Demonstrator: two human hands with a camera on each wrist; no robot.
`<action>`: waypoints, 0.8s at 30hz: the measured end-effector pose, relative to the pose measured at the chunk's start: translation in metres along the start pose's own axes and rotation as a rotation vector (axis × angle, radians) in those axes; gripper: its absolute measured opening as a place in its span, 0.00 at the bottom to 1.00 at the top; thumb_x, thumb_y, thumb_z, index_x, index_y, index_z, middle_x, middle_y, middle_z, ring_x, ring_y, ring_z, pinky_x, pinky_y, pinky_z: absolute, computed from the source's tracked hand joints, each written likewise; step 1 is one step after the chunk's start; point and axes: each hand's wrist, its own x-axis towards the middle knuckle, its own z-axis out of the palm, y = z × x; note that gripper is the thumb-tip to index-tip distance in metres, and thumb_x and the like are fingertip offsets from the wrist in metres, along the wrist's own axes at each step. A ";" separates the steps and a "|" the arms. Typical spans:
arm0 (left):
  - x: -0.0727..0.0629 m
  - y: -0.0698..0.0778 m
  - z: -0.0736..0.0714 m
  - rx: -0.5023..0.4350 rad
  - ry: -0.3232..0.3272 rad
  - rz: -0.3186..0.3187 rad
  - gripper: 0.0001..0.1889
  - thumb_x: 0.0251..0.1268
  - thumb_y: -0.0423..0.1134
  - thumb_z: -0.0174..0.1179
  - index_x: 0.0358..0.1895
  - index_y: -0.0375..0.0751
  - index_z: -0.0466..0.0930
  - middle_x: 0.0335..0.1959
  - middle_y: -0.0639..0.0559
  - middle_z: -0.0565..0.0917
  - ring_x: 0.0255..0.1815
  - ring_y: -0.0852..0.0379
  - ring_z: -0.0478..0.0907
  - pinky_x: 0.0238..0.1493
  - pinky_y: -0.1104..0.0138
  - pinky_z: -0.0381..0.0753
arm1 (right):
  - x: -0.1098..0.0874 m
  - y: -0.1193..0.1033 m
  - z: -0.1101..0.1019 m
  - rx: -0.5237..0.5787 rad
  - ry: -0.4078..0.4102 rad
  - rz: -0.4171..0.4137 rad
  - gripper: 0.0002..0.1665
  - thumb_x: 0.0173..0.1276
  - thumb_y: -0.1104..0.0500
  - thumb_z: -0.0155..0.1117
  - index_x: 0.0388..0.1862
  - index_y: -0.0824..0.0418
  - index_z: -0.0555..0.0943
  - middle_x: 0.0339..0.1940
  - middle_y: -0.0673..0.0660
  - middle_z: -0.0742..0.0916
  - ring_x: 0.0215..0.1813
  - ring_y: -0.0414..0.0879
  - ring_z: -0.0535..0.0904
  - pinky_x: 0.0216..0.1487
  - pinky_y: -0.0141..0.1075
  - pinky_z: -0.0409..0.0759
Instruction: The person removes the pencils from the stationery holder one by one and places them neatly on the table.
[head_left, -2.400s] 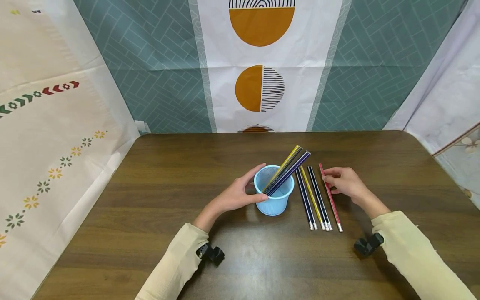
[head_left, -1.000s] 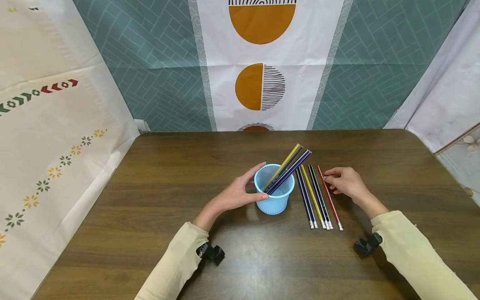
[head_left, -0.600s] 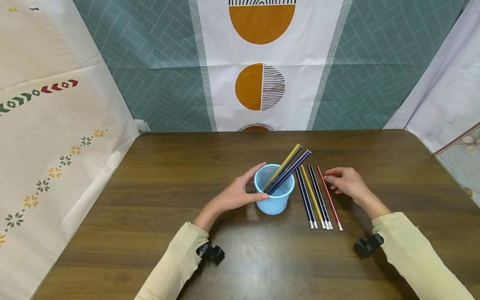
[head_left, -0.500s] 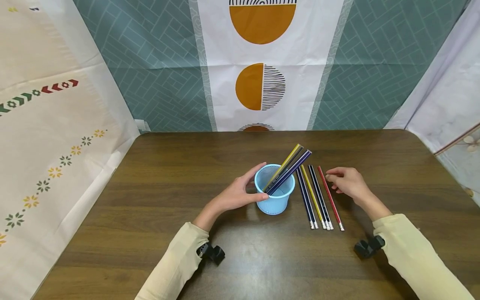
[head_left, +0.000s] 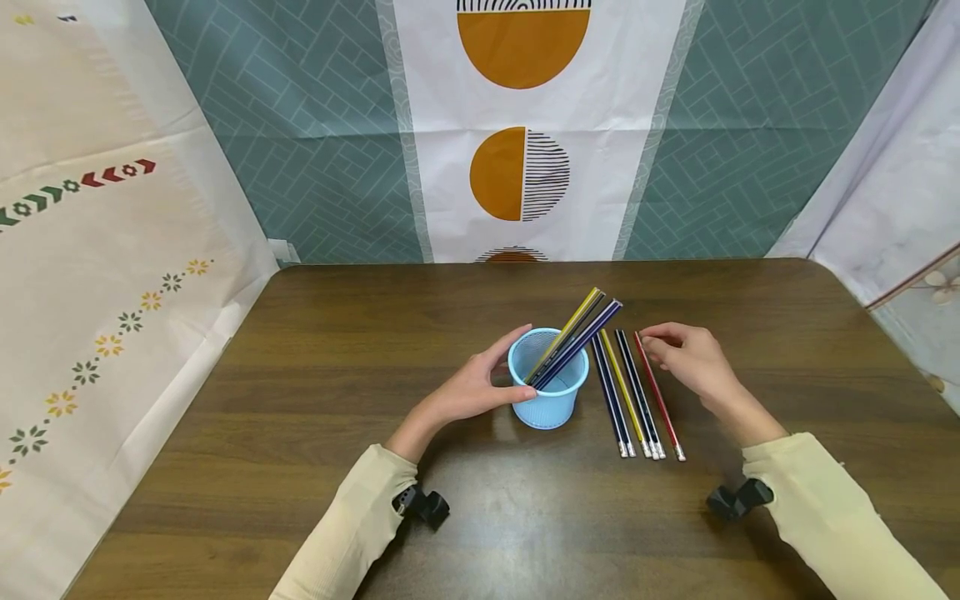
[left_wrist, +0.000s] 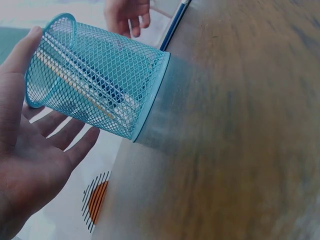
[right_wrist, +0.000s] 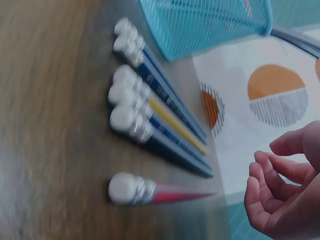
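My left hand holds a light-blue mesh pencil cup, thumb at the near rim and fingers round the far side. Several pencils lean in it, among them a yellow pencil and a dark blue pencil. To the cup's right, several pencils lie in a row, erasers toward me, including a yellow pencil. A red pencil lies slightly apart at the row's right end. My right hand hovers by its far end, fingers loosely bent; the right wrist view shows a gap between hand and red pencil.
The wooden table stretches out on both sides of the cup. Behind its far edge hangs a patterned cloth. A black wrist camera sits on the right sleeve, and another black camera on the left.
Earlier my right hand pinched the red pencil; it has let go, and the pencil lies on the table. The hand has since shifted slightly toward the pencil's far end. My left hand stays put.
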 end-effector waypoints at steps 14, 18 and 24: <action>0.000 0.000 0.000 0.000 0.005 0.005 0.44 0.60 0.44 0.68 0.77 0.50 0.51 0.67 0.44 0.68 0.61 0.49 0.73 0.61 0.56 0.71 | -0.012 -0.031 0.012 0.148 -0.087 -0.119 0.19 0.75 0.61 0.54 0.56 0.75 0.76 0.50 0.70 0.82 0.47 0.55 0.82 0.46 0.39 0.82; 0.000 0.000 0.000 -0.002 0.006 0.005 0.44 0.60 0.44 0.68 0.77 0.50 0.51 0.67 0.44 0.68 0.61 0.49 0.73 0.61 0.57 0.71 | -0.015 -0.036 0.016 0.194 -0.087 -0.140 0.19 0.73 0.61 0.57 0.55 0.75 0.77 0.49 0.69 0.83 0.44 0.49 0.82 0.45 0.37 0.82; 0.000 -0.001 0.000 -0.003 0.003 0.007 0.45 0.60 0.46 0.68 0.77 0.49 0.51 0.66 0.44 0.68 0.61 0.49 0.73 0.61 0.58 0.72 | -0.014 -0.041 0.024 0.308 -0.082 -0.153 0.21 0.71 0.63 0.60 0.56 0.76 0.75 0.47 0.68 0.83 0.41 0.44 0.83 0.41 0.34 0.82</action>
